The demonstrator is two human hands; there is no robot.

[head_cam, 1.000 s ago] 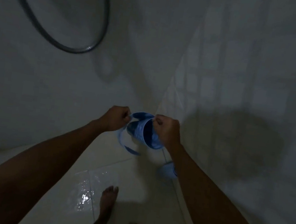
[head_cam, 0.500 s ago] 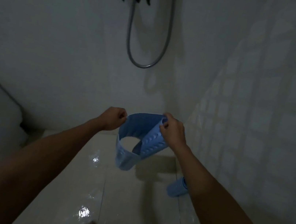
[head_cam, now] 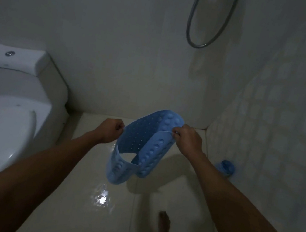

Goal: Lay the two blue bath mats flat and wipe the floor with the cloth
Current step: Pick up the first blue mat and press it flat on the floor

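A blue bath mat (head_cam: 138, 139) with holes and suction cups hangs in the air over the wet floor, still curled into a loose loop. My left hand (head_cam: 111, 129) grips its left edge and my right hand (head_cam: 187, 140) pinches its right edge. A second blue mat (head_cam: 226, 168) lies rolled up on the floor against the right wall, behind my right forearm. No cloth is in view.
A white toilet (head_cam: 7, 114) fills the left side. A shower hose (head_cam: 207, 24) loops down the back wall. The tiled floor (head_cam: 84, 195) is wet and shiny. My bare feet (head_cam: 163, 224) stand at the bottom, near the tiled right wall (head_cam: 277, 114).
The mat has uncurled further between my hands. The view has swung left, bringing the toilet in and shifting the shower hose to the right.
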